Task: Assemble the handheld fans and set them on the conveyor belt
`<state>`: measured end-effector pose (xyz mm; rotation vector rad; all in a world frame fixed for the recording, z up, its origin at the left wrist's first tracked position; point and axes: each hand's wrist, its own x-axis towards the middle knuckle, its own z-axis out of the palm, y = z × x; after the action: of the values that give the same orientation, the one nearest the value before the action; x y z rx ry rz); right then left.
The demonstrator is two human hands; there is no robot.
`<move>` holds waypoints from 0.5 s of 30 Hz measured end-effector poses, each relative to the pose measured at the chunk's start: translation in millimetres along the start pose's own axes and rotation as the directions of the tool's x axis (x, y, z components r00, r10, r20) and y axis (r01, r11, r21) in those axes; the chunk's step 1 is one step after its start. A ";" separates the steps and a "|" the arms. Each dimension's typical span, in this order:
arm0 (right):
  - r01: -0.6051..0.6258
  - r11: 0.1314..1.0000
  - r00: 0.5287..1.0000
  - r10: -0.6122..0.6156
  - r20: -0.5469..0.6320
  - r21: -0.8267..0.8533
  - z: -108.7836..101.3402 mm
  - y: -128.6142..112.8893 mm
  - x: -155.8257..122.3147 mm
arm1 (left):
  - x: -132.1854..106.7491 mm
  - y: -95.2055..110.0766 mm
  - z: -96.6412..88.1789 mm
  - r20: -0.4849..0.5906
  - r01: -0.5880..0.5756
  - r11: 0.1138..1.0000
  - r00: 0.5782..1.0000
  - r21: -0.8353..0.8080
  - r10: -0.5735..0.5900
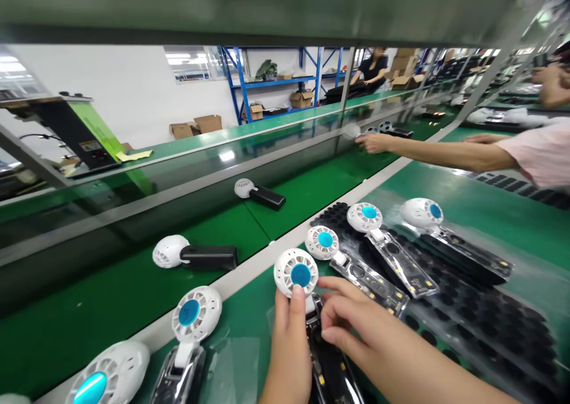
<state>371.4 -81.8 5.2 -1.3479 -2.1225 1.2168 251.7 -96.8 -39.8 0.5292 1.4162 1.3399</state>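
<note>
Both hands sit near and low, just beside each other. The left hand [289, 347] is closed, thumb raised; the right hand [360, 333] reaches leftward, fingers bent.

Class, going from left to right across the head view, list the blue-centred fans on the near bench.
Corner fan → second fan → third fan, gripped by left hand and touched by right hand → fourth fan → fifth fan → rightmost fan.
</note>
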 end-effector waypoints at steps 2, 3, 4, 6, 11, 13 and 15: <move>0.022 0.999 1.000 -0.021 0.010 -0.043 5.1 0.5 5.6 | 1.7 -1.9 0.5 -0.002 -0.010 1.000 1.000 0.009 0.010; 0.023 0.998 1.000 -0.022 0.010 -0.064 6.7 1.6 7.0 | 2.3 -2.9 1.0 0.000 -0.011 1.000 1.000 0.000 0.011; 0.018 0.996 1.000 -0.017 0.012 -0.082 7.7 2.6 7.7 | 2.7 -3.9 1.6 0.000 -0.014 1.000 1.000 -0.008 0.014; 0.013 0.995 1.000 -0.011 0.019 -0.104 8.1 4.2 7.8 | 3.1 -5.5 2.4 -0.003 -0.020 1.000 1.000 -0.010 0.020; 0.011 0.992 1.000 -0.009 0.018 -0.122 7.7 3.3 7.6 | 2.7 -5.9 1.6 0.012 -0.001 1.000 1.000 0.020 0.001; 0.016 0.991 1.000 -0.013 0.022 -0.131 8.3 2.1 7.9 | 1.9 -4.9 1.0 0.022 -0.003 1.000 1.000 0.014 0.003; 0.027 0.989 0.999 -0.024 0.026 -0.146 9.0 1.2 7.9 | 0.7 -3.9 0.8 0.012 0.001 1.000 1.000 0.000 -0.001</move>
<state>362.2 -79.1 -2.1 -1.3680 -2.2777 1.0906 253.4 -96.9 -43.4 0.5355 1.4063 1.3338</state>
